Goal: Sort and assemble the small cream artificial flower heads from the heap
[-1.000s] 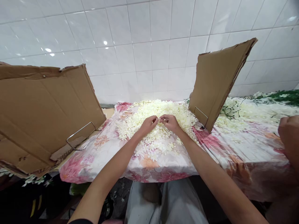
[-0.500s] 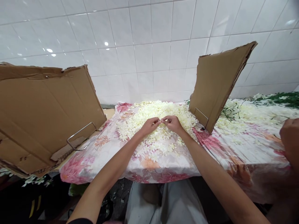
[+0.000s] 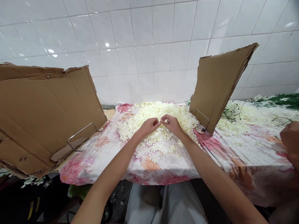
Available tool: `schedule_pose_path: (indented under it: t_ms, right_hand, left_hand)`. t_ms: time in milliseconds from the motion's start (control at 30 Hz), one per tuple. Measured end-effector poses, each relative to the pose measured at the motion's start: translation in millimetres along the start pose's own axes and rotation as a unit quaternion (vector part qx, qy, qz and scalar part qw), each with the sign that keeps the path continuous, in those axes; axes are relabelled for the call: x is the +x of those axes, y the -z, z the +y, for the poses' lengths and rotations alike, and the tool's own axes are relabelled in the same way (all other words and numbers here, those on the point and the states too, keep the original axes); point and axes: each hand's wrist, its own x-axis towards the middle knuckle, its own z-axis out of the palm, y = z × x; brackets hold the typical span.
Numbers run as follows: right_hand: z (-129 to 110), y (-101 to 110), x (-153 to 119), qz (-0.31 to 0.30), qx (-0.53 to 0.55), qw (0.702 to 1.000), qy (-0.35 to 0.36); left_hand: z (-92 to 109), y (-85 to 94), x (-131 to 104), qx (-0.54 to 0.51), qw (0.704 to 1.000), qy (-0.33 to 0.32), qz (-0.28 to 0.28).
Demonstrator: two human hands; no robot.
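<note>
A broad heap of small cream-white flowers point(image 3: 154, 109) lies on a table with a floral cloth point(image 3: 102, 158). Over the middle of the heap my left hand point(image 3: 150, 125) pinches its thumb and fingers together. My right hand point(image 3: 171, 123) is right beside it, also pinched, with its fingertips nearly touching those of my left hand. Whatever sits between the fingertips is too small to make out. Loose flowers are scattered on the cloth below both wrists.
A cardboard panel point(image 3: 46, 118) in a wire holder stands at the left, another cardboard panel point(image 3: 219, 87) at the right. Beyond it lie more white flowers point(image 3: 252, 115) and green stems point(image 3: 280, 101). Another person's hand point(image 3: 291, 137) shows at the right edge. A tiled wall point(image 3: 161, 56) rises behind.
My right hand's fingers have lifted and curled slightly at the fingertips. My left hand stays nearly in place. The view has shifted very slightly.
</note>
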Motion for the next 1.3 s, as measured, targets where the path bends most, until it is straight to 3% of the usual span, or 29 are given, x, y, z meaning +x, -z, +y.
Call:
schedule_pose_path:
  t_ms: [300, 567, 767, 1133, 1300]
  right_hand:
    - [-3.4, -0.5, 0.2, 0.009, 0.005, 1.0, 0.002]
    - [-8.1, -2.4, 0.3, -0.017, 0.019, 1.0, -0.015]
    - [-15.0, -3.3, 2.7, -0.063, 0.144, 0.984, -0.082]
    - [-24.2, 5.2, 2.3, -0.06, 0.187, 0.975, -0.101]
    - [-24.5, 4.3, 2.1, -0.023, 0.178, 0.978, -0.105]
  left_hand:
    - [-1.6, 1.5, 0.5, -0.087, 0.996, 0.013, -0.019]
    - [-8.1, -1.4, 1.4, -0.064, 0.998, -0.004, -0.007]
    - [-4.1, 0.5, -0.2, -0.026, 0.999, -0.012, 0.021]
    - [-2.0, -4.2, 3.9, -0.044, 0.998, -0.015, 0.041]
    - [-1.5, -2.2, 4.6, -0.039, 0.997, -0.036, 0.053]
